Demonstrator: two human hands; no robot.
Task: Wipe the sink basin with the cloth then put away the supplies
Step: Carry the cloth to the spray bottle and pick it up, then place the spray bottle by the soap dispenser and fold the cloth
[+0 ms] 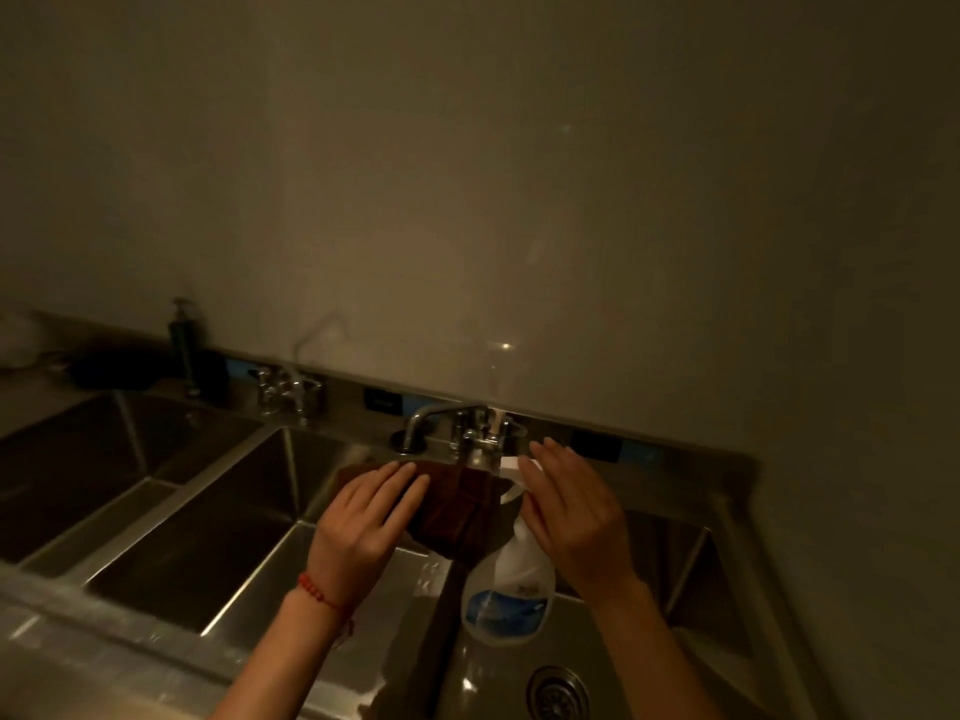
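Observation:
A dark brown cloth [447, 517] hangs over the divider below the faucet [457, 428], between the middle basin [208, 537] and the right basin [613, 646]. My left hand [363, 527] lies flat on the cloth's left side with its fingers straight. A white spray bottle [506, 589] with a blue label hangs tilted over the right basin, its trigger head up by the faucet. My right hand [566, 511] covers the bottle's neck with its fingers stretched out. Its thumb is hidden, so I cannot tell whether it grips the bottle.
The steel sink has three basins; the left basin [67, 459] is dark. A second faucet [285, 387] and a dark pump dispenser [184, 345] stand at the back left. A drain [556, 691] sits in the right basin. A plain wall rises behind.

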